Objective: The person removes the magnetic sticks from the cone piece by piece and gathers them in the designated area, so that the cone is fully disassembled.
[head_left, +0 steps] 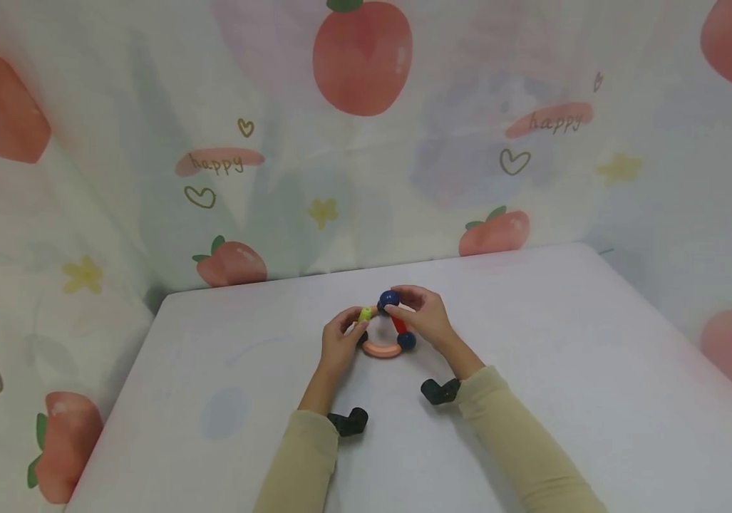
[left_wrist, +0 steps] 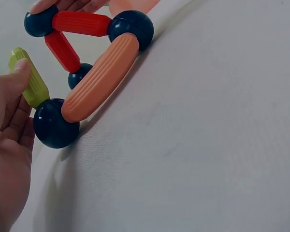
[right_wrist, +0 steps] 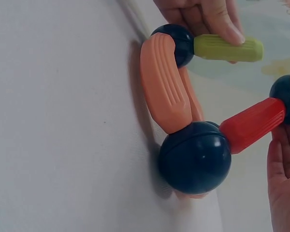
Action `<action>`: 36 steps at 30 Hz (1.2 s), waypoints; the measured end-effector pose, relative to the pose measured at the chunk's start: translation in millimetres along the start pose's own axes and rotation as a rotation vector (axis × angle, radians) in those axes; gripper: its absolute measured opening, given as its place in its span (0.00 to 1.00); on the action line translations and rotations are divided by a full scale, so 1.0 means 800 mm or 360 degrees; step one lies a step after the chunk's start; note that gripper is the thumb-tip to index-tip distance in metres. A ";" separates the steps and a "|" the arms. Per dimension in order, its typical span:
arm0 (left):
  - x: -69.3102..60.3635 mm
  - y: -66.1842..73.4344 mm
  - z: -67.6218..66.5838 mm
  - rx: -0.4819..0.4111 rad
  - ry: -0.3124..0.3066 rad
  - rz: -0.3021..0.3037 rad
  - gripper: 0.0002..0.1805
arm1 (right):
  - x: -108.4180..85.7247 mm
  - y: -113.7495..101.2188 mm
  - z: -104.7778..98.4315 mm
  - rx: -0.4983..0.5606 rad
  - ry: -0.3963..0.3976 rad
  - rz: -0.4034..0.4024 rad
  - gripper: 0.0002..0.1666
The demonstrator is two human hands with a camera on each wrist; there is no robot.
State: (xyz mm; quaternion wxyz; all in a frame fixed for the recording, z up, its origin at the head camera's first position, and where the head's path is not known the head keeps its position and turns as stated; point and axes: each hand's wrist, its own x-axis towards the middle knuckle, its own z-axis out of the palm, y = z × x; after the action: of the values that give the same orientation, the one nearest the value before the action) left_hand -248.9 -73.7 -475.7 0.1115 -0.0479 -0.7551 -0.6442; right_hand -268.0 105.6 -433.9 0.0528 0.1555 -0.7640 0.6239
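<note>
A toy frame of rods and navy balls stands on the table. Orange curved rods [head_left: 382, 351] join the lower balls [left_wrist: 56, 123] in a ring. Two red rods, one plain in the right wrist view [right_wrist: 253, 124], slope up to a raised navy ball [head_left: 389, 298]. My right hand [head_left: 430, 318] pinches that raised ball between thumb and fingers. On the left side, my left hand [head_left: 336, 347] pinches a yellow-green rod [right_wrist: 228, 48] whose lower end meets a navy ball. The rod's upper end is free and apart from the raised ball.
The white tabletop [head_left: 212, 385] spreads around both hands. Behind it hangs a fruit-printed cloth [head_left: 366, 164], which also lines the left and right sides. Black wrist mounts [head_left: 440, 391] stick out from the beige sleeves [head_left: 519, 442].
</note>
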 end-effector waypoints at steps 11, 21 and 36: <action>-0.003 0.000 0.000 -0.0017 -0.0005 0.0008 0.13 | -0.002 0.002 0.001 0.0000 0.0047 0.0046 0.24; -0.008 -0.002 0.000 0.0007 0.0038 -0.0014 0.13 | -0.003 -0.002 -0.002 0.0024 -0.0032 0.0102 0.27; -0.039 0.036 0.008 0.0557 0.0299 0.0356 0.18 | -0.001 -0.040 -0.034 0.0054 -0.0241 0.0047 0.25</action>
State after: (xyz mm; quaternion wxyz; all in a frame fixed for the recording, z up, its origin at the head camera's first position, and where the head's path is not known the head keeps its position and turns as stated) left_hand -212.8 -60.4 -455.9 0.2586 -0.0510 -0.8317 -0.4887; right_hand -260.7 126.5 -398.5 -0.0168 0.1918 -0.7573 0.6240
